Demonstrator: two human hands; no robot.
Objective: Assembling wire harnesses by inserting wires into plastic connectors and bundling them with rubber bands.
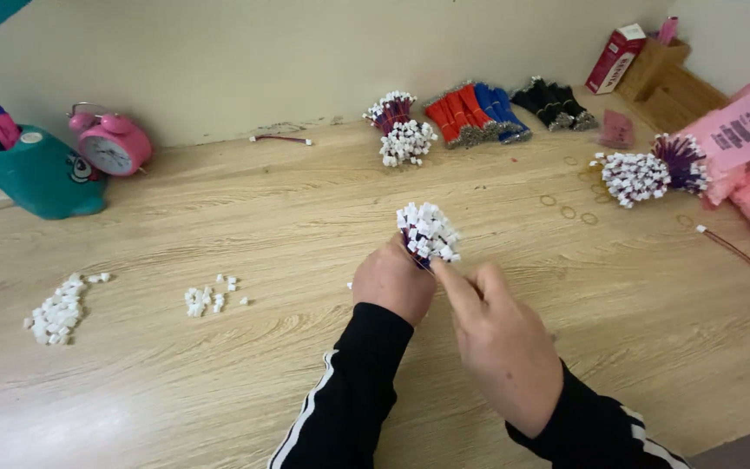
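My left hand grips a bundle of thin red-blue wires tipped with white plastic connectors upright above the wooden table, so my right hand pinches one wire near the connectors.

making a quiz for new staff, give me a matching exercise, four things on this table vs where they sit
Things:
1. alarm clock
2. loose white connectors
3. black wire bundle
4. bundle with white connectors

Places:
A. far right, by the wall
B. in the left hand
C. far left, beside the teal holder
D. near left, piled on the table

Pairs: 1-C, 2-D, 3-A, 4-B
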